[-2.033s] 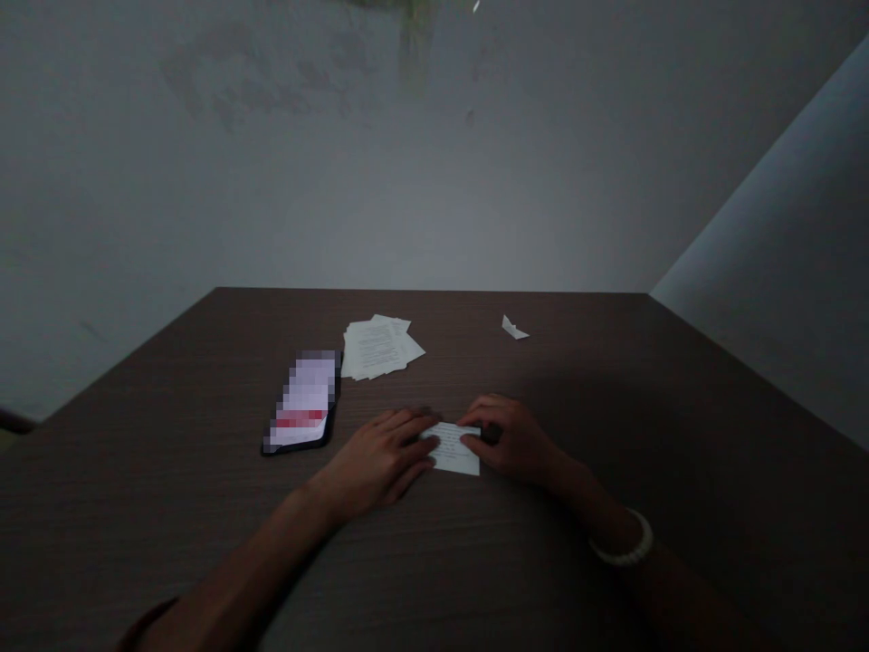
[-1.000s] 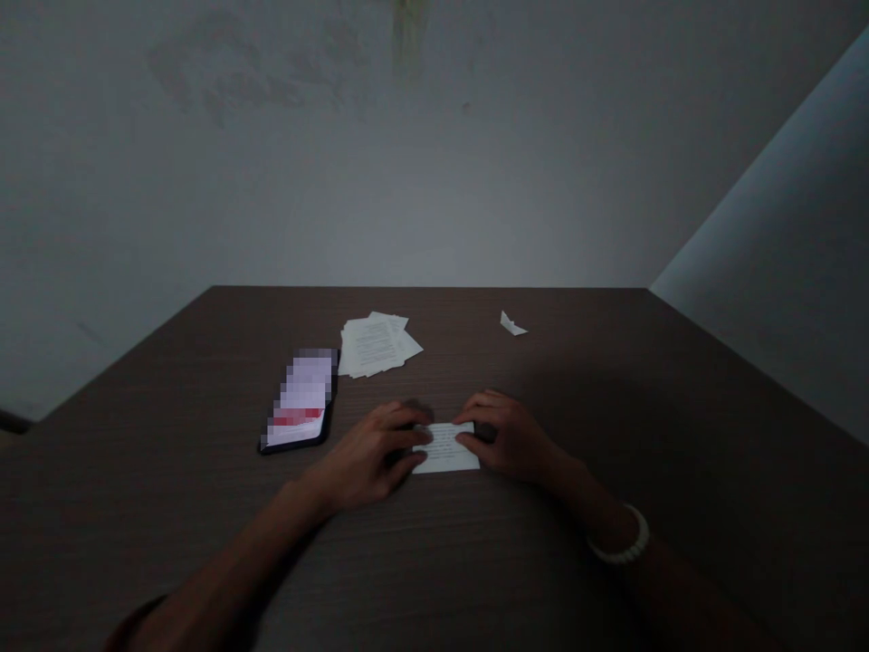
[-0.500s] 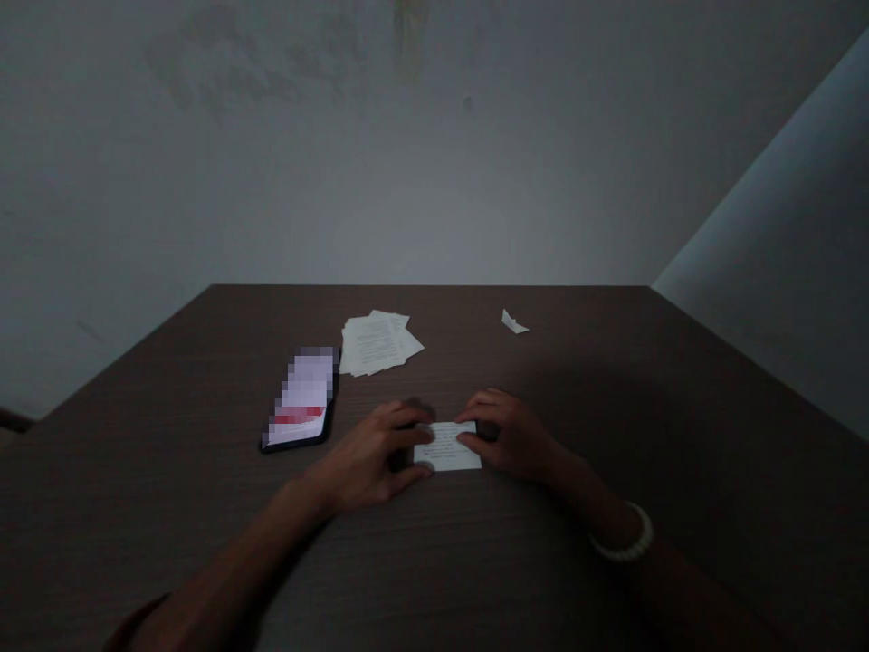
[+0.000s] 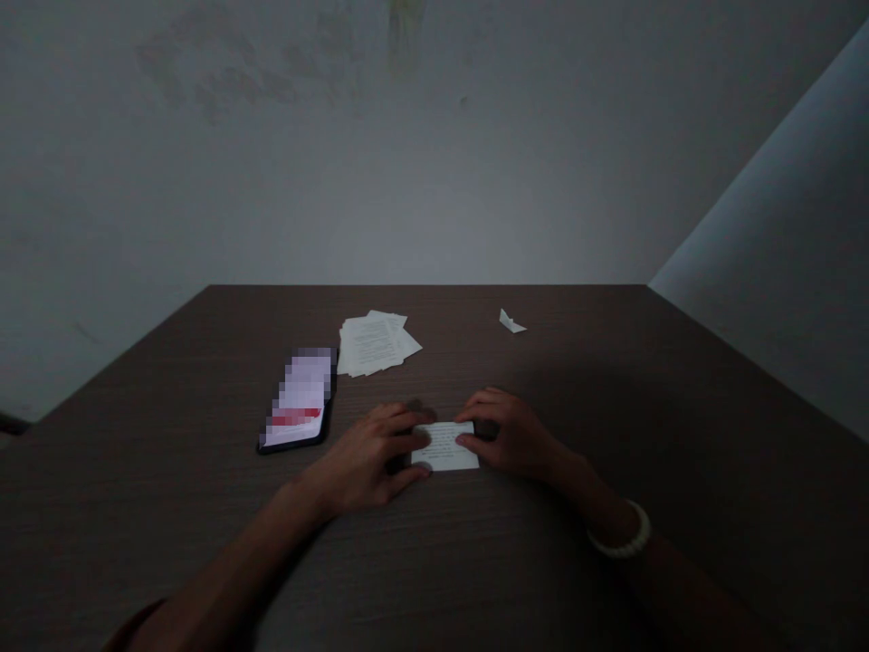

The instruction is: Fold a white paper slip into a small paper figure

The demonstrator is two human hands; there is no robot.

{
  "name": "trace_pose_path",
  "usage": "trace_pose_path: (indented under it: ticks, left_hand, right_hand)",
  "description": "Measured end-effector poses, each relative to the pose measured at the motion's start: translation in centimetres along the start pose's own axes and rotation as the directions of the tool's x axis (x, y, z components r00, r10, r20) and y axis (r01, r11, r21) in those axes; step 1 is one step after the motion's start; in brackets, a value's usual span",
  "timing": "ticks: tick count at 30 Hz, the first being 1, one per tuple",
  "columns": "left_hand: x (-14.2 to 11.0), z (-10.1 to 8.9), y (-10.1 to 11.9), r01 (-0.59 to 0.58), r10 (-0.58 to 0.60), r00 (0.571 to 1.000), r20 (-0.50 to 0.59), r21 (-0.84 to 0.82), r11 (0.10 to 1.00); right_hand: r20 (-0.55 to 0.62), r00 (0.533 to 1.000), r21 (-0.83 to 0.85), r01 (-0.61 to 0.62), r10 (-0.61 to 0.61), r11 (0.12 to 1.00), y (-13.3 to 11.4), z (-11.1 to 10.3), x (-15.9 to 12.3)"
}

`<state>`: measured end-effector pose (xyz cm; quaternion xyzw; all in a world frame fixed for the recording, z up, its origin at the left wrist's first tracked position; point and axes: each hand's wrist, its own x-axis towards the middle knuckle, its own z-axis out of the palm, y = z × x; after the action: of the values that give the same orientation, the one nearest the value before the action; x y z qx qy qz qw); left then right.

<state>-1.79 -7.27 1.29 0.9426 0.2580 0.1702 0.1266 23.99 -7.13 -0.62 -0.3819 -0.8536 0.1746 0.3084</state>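
Note:
A small rectangular piece of printed paper [image 4: 448, 450] lies on the dark table in front of me, its long side running left to right; it may be folded. My left hand [image 4: 380, 453] grips its left end, with fingers at the upper edge and the thumb at the lower left corner. On the other side, my right hand [image 4: 512, 433] pinches the upper right corner between thumb and fingers. A pale beaded bracelet [image 4: 628, 536] circles my right wrist.
A loose stack of printed paper sheets [image 4: 372, 346] lies farther back on the table [image 4: 421, 561]. Left of my left hand is a phone [image 4: 302, 389] with its screen lit and blurred. A small folded paper boat [image 4: 511, 322] sits at the back right, near the wall [image 4: 434, 181].
Both hands keep the same hold on the paper, which stays in place. Only the camera view has shifted very slightly.

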Motion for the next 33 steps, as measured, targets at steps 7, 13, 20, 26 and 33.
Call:
trace_pose_path:
  ticks: [7,13,20,26,33]
  left_hand:
    - [-0.1,0.2,-0.1,-0.064,0.065,0.998,-0.007,0.066,0.996]
    - [-0.1,0.3,-0.1,-0.066,0.065,0.998,0.020,0.072,0.995]
    - [0.0,0.1,0.0,-0.061,0.062,0.998,-0.008,0.044,0.997]
    - [0.0,0.2,0.0,-0.066,0.067,0.998,-0.008,0.048,0.997]
    - [-0.2,0.4,-0.2,-0.067,0.067,0.997,-0.033,0.029,0.997]
  right_hand:
    - [0.015,1.000,-0.004,0.000,0.000,1.000,-0.2,-0.1,0.1]
    - [0.037,0.999,-0.049,0.035,-0.033,0.998,-0.3,-0.1,0.0]
    - [0.082,0.996,-0.100,0.041,-0.033,0.994,-0.8,-0.4,0.1]
    - [0.107,0.992,-0.142,0.083,-0.068,0.986,-1.1,-0.3,0.1]
    - [0.110,0.987,-0.170,0.133,-0.115,0.976,-1.4,-0.3,0.2]
